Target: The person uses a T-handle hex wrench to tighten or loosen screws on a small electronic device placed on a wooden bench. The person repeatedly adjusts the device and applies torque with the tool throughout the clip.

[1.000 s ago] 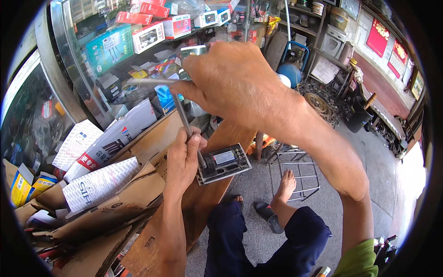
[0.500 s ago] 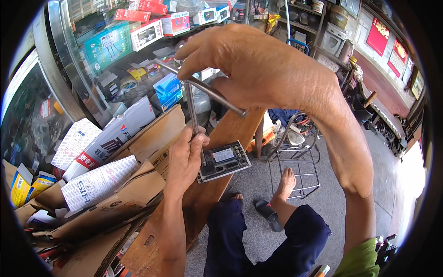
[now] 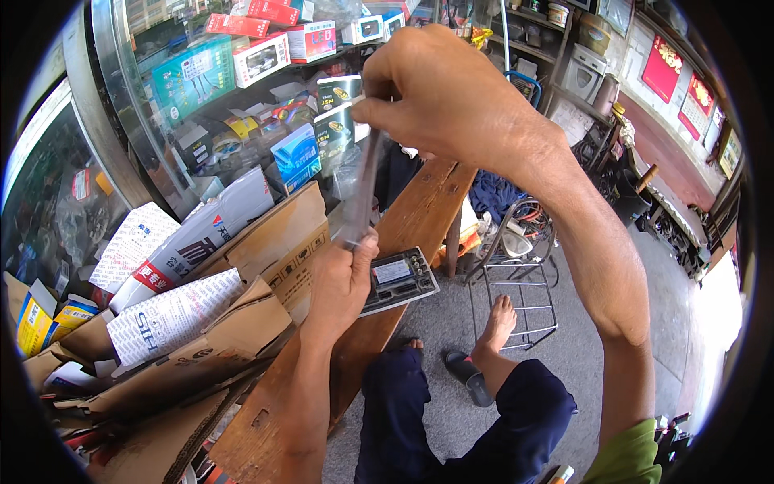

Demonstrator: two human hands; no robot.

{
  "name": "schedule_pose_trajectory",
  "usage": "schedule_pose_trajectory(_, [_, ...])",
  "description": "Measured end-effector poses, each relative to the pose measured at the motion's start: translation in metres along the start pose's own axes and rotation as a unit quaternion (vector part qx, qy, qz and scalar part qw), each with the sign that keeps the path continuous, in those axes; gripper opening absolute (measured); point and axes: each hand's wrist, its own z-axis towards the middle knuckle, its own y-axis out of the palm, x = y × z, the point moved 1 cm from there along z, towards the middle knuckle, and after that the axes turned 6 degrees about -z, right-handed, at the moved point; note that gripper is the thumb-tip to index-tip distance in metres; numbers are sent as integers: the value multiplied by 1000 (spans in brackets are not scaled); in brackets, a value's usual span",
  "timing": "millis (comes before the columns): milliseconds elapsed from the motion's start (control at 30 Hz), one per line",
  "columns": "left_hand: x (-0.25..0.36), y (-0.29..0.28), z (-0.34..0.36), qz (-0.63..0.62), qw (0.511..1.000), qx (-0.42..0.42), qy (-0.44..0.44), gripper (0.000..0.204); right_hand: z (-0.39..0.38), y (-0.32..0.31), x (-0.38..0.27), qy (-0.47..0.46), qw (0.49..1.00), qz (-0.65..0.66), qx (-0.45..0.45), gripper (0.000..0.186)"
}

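A metal T-handle wrench point(image 3: 365, 189) stands steeply tilted over the wooden bench point(image 3: 426, 198), its bar smeared by motion. My right hand point(image 3: 463, 101) is closed at its top, fingers curled around the handle, and hides part of it. Lower down, my left hand point(image 3: 337, 278) wraps the shaft with thumb and fingers. Just beside the left hand, a flat rectangular case point(image 3: 407, 282) with a dark inside, a pale label and small metal parts lies on the bench. The wrench's lower end is hidden behind my left hand, so whether it touches the case cannot be seen.
Opened cardboard boxes point(image 3: 274, 250) crowd the left side. A glass display case point(image 3: 193, 85) with small packages stands behind them. To the right of the bench is a metal-framed chair point(image 3: 524, 298) on the grey floor. My legs are below the bench edge.
My right hand has closed its spread fingers, moving slightly up. The wrench's crossbar has turned from crosswise to nearly in line with the shaft. My left hand has shifted slightly right.
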Motion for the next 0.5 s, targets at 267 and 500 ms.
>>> schedule_pose_trajectory(267, [-7,-14,5,-44,998,-2,-33,19,-4,21,-7,-125,982,118,78,19])
schedule_pose_trajectory(500, [-2,-6,4,-64,998,-16,-19,19,-5,14,-15,-73,997,15,15,20])
